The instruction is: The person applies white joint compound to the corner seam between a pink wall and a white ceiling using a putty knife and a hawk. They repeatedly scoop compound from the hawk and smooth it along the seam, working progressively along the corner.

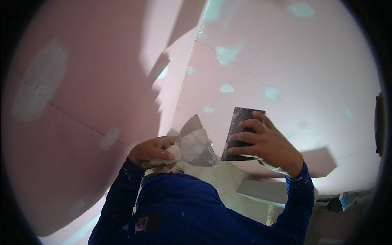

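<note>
Smooth metal blade [191, 125], lumpy matt paste [195, 143]
Paste beside left grip [153, 153] — under right grip [265, 141], a plate [241, 114], streaked and chalky.

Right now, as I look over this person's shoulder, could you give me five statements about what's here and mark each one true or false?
1. The left hand holds a scraper with a flaring blade. True.
2. The scraper's blade is perfectly clean. False: white paste lies on it.
3. The right hand holds a dark rectangular tool. True.
4. The person wears bright red sleeves. False: they are blue sleeves, with a few pale specks.
5. Everything behind the hands is one plain colour. False: the pinkish surface bears several pale patches.
</note>
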Tool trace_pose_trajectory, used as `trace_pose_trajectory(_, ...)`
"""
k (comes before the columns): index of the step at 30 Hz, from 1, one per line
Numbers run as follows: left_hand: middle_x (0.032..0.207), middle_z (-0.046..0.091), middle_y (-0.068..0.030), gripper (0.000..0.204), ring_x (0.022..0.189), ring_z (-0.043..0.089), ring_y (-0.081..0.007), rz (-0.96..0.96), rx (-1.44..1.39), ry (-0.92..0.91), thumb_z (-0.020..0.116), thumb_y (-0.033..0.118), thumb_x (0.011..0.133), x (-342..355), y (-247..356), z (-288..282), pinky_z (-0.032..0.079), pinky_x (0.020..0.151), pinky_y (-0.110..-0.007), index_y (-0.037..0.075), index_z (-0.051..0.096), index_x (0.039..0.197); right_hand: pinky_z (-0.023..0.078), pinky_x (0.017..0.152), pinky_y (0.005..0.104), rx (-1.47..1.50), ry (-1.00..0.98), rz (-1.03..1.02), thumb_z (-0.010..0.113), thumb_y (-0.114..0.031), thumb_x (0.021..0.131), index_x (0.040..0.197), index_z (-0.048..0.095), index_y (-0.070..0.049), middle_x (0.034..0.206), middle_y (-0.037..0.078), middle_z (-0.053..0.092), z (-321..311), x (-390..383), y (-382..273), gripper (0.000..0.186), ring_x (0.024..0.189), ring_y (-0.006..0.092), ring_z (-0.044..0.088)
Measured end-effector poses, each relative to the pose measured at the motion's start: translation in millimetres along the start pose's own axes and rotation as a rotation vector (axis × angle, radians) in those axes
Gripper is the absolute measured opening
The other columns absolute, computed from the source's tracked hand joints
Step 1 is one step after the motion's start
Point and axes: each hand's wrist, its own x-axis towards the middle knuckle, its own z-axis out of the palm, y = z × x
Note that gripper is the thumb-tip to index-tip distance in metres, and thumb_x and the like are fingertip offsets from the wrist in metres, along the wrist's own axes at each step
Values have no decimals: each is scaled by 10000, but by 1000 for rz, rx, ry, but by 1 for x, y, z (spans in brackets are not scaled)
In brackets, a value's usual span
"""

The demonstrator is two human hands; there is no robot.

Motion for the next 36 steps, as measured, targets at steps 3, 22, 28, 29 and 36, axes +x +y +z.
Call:
trace_pose_trajectory(3,781,640,-138,649,532,618,-135,-52,21,0,723,247,908,4,8,8,500,414,-229,-120,400,1335,183,1274,495,29,53,-5,765,-184,723,1177,697,-455,1335,-140,609,-12,-1,-3,534,1372,208,433)
trace_pose_trajectory(22,708,600,-130,706,460,543,-128,117,-6,132,760,332,889,4,-15,8,397,351,-229,-70,423,1362,415,1139,457,918,550,67,651,162,762,1332,615,-154,1499,141,471,111,21,-48,653,1370,370,452)
trace_pose_trajectory(28,720,601,-126,724,491,558,-133,36,30,155,772,349,865,15,-20,-11,397,364,-229,-52,435,1365,397,1146,486,819,517,238,623,168,744,1346,557,-171,1474,124,456,179,36,-33,693,1370,389,428)
trace_pose_trajectory(29,721,602,-124,725,494,561,-134,27,18,166,774,354,860,17,-18,-14,399,367,-230,-54,441,1359,393,1146,490,779,463,305,617,162,751,1338,564,-175,1468,120,463,182,35,-27,679,1367,387,429)
trace_pose_trajectory(36,754,610,-120,672,546,591,-156,-170,65,263,740,321,870,38,-34,-71,441,408,-244,-39,448,1357,293,1185,513,297,233,327,632,36,815,1300,619,-247,1415,34,544,161,16,-7,561,1376,303,442)
